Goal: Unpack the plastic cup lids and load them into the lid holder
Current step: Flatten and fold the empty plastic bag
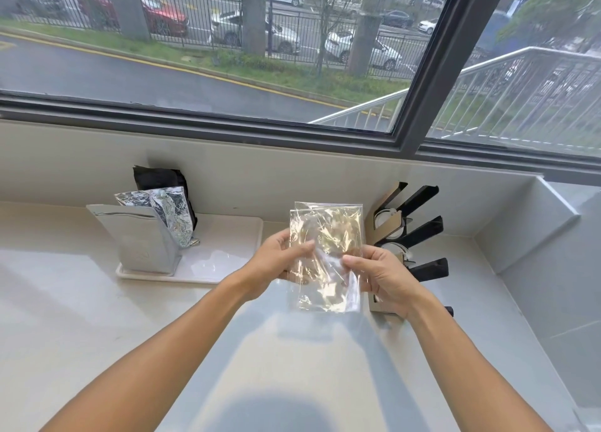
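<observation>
I hold a clear, crinkled plastic bag [327, 236] upright above the counter, in front of me. My left hand [276, 262] grips its left edge, thumb across the front. My right hand [380, 277] pinches its right side lower down. The bag looks flat; I cannot tell whether lids are inside it. Just right of the bag stands the lid holder [419, 233], a rack with black slanted dividers. White round lids [390, 218] sit in its upper slots. My right hand hides the holder's lower part.
A white tray [224, 236] lies at the left with silver foil pouches [146, 236] and a black pouch [159, 179] standing on it. The pale counter [81, 301] runs along a window sill. A raised wall ledge [536, 223] bounds the counter on the right.
</observation>
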